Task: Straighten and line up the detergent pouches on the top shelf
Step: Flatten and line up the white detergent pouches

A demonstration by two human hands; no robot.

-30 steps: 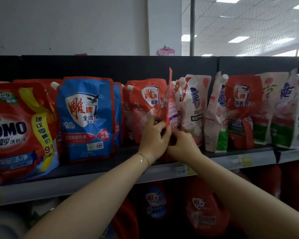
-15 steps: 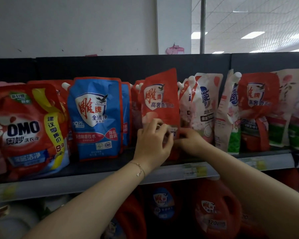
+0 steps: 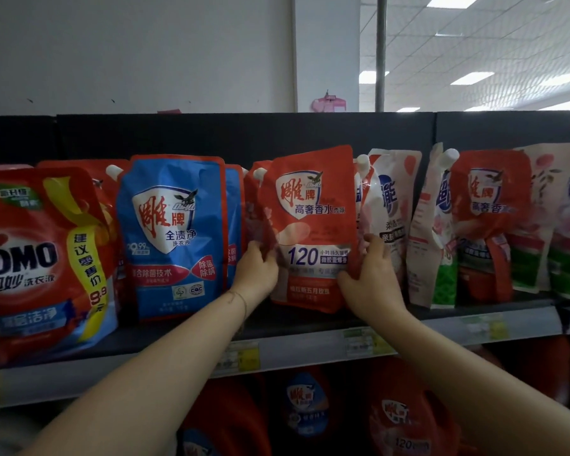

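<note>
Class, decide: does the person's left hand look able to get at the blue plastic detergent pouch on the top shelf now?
Probably yes: the left hand grips the left edge of the red plastic pouch, close beside the blue plastic detergent pouch, whose front stands uncovered; it must let go first.

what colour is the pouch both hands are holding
Red pouch, with a white shield logo; head view.

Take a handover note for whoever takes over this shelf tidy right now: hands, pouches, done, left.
Left hand grips the red pouch by its left edge; right hand grips its right edge.
It faces front on the top shelf, beside the blue pouch.
Done: this pouch is label out.
Left: set it square, release, then straighten the white pouch turned sideways further right.
</note>
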